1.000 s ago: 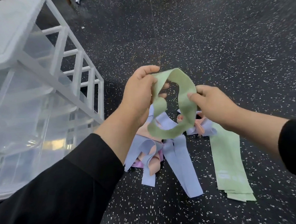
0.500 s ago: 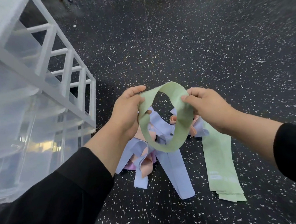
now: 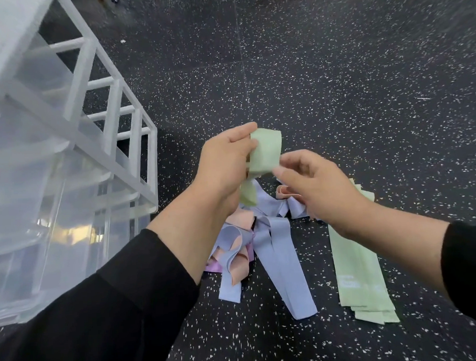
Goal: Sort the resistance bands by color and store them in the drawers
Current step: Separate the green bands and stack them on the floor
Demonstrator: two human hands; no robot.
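At the far left stands one drawer unit (image 3: 65,161), a white frame holding clear plastic drawers; at least three drawer fronts show, stacked one above another, though the exact count is hard to read through the glare. It sits on a black speckled floor (image 3: 363,77).

Right of the unit, the left hand (image 3: 225,161) is raised above the floor, its thumb and fingers pinching the upper end of one green band (image 3: 265,154), which is folded over itself with a lower fold hanging under the palm. The right hand (image 3: 317,184) meets the same band from the right, thumb and forefinger nipping its lower edge while the other fingers curl loosely. Both forearms come from black sleeves (image 3: 114,311).

Below the hands a tangled heap lies on the floor: several blue bands (image 3: 282,255), at least three, with two long ends trailing toward the camera; at least two peach bands (image 3: 240,268) twisted among them; and one purple band (image 3: 215,267) peeking out at the heap's left edge.

Farthest right, a flat stack of green bands (image 3: 360,270) lies straight on the floor, apart from the heap; three or four layered ends show at its near end.
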